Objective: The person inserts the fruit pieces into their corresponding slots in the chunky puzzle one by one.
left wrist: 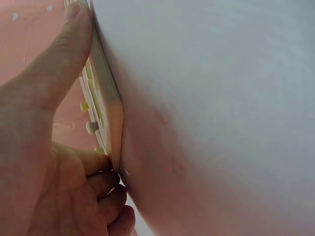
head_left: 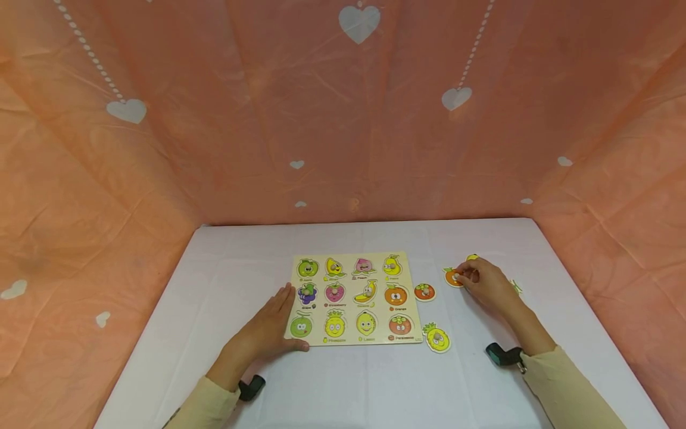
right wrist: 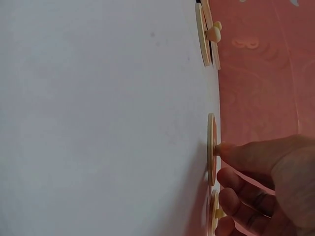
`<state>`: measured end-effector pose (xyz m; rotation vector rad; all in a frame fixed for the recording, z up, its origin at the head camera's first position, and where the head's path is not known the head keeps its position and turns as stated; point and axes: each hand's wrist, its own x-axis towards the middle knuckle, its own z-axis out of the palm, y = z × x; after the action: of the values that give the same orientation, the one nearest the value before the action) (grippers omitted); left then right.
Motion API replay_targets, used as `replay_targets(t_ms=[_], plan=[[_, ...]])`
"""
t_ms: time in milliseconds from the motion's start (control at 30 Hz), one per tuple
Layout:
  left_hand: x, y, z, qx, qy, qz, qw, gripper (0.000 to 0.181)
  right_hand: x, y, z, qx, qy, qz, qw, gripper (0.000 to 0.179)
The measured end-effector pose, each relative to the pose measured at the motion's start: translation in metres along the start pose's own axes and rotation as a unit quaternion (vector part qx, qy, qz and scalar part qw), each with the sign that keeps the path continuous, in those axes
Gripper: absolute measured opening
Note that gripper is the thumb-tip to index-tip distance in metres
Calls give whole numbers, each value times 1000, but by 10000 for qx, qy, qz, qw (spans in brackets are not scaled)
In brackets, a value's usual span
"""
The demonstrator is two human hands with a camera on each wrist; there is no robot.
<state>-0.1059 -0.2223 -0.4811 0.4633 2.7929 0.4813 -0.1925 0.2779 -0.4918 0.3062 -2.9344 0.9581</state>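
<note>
A cream fruit puzzle board (head_left: 348,302) lies on the table. My left hand (head_left: 270,322) rests at its left side, fingers extended along that edge and thumb against the front edge. The left wrist view shows the thumb (left wrist: 74,44) along the board's edge (left wrist: 110,98) and knobs standing up behind it. Right of the board, my right hand (head_left: 488,286) pinches the knob of an orange puzzle piece (head_left: 452,277) between thumb and fingers. In the right wrist view that piece (right wrist: 211,167) stands edge-on, close to the table surface.
Between board and right hand lies a persimmon piece (head_left: 424,292). A pineapple piece (head_left: 436,338) lies by the board's front right corner. Partly hidden behind the right hand are a yellow piece (head_left: 472,257) and a green-edged piece (head_left: 516,286). Orange cloth walls (head_left: 354,149) surround the white table (head_left: 343,387).
</note>
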Motion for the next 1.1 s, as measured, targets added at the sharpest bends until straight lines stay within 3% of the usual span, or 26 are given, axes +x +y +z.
replay_targets(t_ms=[733, 1100], plan=[[-2, 3, -3, -81, -46, -51, 9999, 132, -1, -9, -1, 97, -252, 103, 9996, 13], [-3, 2, -3, -81, -11, -1, 10000, 132, 1, -14, 1, 59, -131, 49, 9999, 17]])
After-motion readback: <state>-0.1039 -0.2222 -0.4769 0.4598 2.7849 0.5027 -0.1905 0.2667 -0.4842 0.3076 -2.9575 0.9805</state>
